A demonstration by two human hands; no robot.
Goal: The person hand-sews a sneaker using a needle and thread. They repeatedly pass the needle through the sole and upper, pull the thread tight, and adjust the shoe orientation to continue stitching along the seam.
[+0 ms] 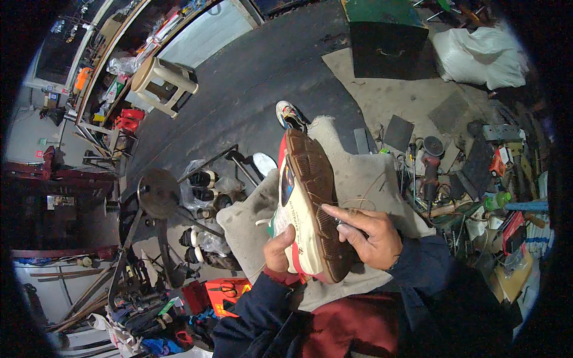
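A sneaker (290, 210) with cream, red and blue parts is tilted on its side over my lap, its brown ridged sole (316, 185) turned to the right. My left hand (278, 253) grips its cream sidewall near the close end. My right hand (373, 235) is at the sole, index finger laid along the tread and thumb bent in. A small dark, shiny bit shows between the thumb and fingers; its kind is hidden. Beneath lies a grey-beige cloth (370, 173) with a thin loose thread on it. Another multicoloured sneaker (289, 112) shows past the far end.
On the right lie a red angle grinder (431, 162) and scattered tools. To the left stands an iron machine with a round plate (159, 192), beside several bagged shoes (206, 179). Scissors (227, 290) rest on an orange box. Farther off are a beige stool (162, 83), green chest (388, 42) and white sack (480, 56).
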